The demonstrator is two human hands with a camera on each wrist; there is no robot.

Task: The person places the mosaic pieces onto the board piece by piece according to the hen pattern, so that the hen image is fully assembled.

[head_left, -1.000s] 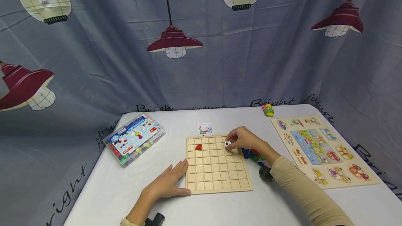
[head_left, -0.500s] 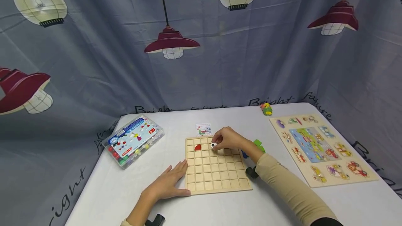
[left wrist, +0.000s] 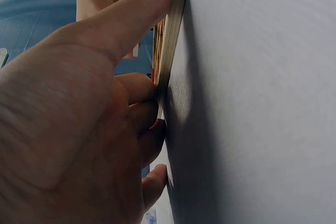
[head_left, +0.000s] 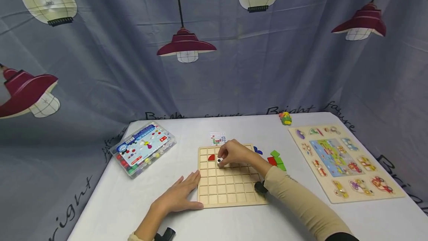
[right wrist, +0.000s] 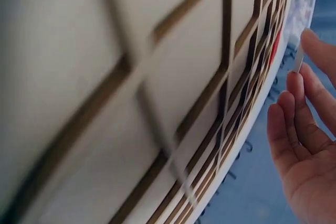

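A wooden grid board (head_left: 230, 198) lies in the middle of the white table, with a red quarter-round piece (head_left: 211, 157) in one of its upper left squares. My right hand (head_left: 236, 152) pinches a small white tile with a black dot (head_left: 219, 160) between thumb and fingertips, over the board just right of the red piece. From the right wrist, the tile (right wrist: 298, 60) shows edge-on above the grid. My left hand (head_left: 180, 193) lies with fingers spread, thumb and fingertips at the board's left edge; the left wrist view shows them against its side (left wrist: 173, 30).
A picture card (head_left: 217, 138) lies behind the board. Green tiles (head_left: 278, 160), a red tile (head_left: 272, 161) and blue pieces (head_left: 257, 150) lie to its right. A clear plastic case (head_left: 143, 148) stands left, a picture puzzle (head_left: 388, 195) right, a small toy (head_left: 285, 118) at the back.
My right hand has moved left across the board with the dotted tile, from its upper right to beside the red piece. The left hand has stayed in place.
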